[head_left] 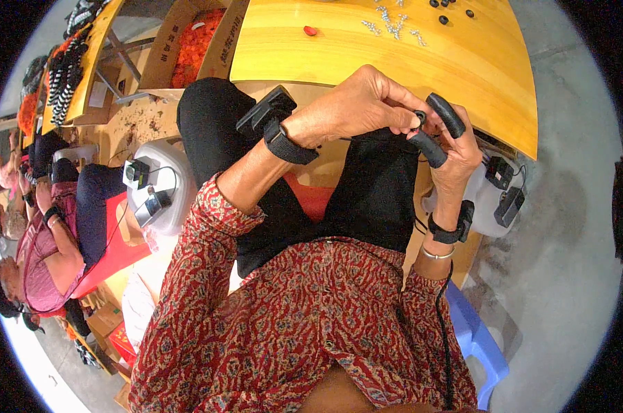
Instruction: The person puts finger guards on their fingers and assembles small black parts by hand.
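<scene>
My left hand [370, 107] is closed, its thumb and fingers pinching a small black round piece [419, 118] with a hole in it. On the other side of that piece is my right hand [463, 148], its fingers curled in around it. Black finger covers [446, 115] sit on two of the right hand's digits, one above the piece and one below. Both hands meet over my lap, just off the table's near edge. How the right fingertips touch the piece is partly hidden.
The yellow table [463, 76] holds a red piece [310, 31], scattered small silver parts [394, 27] and several black round pieces [444, 19]. Left stands a cardboard box [167, 51] of orange-red items. Nearby are a seated person [53, 255] and a blue stool [480, 344].
</scene>
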`<state>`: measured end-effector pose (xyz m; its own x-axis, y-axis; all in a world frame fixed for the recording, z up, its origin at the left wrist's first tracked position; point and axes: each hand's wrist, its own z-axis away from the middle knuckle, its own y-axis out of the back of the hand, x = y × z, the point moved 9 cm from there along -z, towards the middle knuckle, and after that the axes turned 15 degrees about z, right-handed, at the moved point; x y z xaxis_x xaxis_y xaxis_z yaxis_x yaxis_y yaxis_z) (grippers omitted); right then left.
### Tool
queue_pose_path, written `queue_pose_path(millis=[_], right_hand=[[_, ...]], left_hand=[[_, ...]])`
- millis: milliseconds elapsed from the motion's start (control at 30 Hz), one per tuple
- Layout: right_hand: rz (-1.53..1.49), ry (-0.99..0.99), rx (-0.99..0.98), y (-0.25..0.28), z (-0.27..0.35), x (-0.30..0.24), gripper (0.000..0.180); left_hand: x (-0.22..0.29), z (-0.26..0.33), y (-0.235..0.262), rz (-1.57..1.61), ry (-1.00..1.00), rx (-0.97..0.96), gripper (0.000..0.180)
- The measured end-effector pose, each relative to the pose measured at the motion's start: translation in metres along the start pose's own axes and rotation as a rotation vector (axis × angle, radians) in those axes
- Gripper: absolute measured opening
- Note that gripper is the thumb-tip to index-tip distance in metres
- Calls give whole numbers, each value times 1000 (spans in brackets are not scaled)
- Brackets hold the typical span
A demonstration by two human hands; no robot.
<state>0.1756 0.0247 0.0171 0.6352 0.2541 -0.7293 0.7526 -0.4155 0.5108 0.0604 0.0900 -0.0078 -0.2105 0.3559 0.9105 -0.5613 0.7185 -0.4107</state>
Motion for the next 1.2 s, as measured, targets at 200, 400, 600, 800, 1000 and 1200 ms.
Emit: queue_pose_path(millis=[200,400,600,800,1000,1200], right_hand=[[107,83,-86,-3,-1,-11,44],[136,143,-115,-5,-5,-17,42],[136,131,-183,-11,-6,-16,33],[185,227,-233,-17,-6,-28,28],[248,292,-270,-18,-4,-30,28],[197,330,-269,-18,-2,-36,24]], left_hand=[[-2,2,-1,31,-7,-20,18],[1,1,-2,70,0,-50,21],[0,1,3,77,46,2,39],[0,2,3,26,58,2,41],[-1,3,4,-64,86,22,38],[-5,4,1,-24,112,-29,38]])
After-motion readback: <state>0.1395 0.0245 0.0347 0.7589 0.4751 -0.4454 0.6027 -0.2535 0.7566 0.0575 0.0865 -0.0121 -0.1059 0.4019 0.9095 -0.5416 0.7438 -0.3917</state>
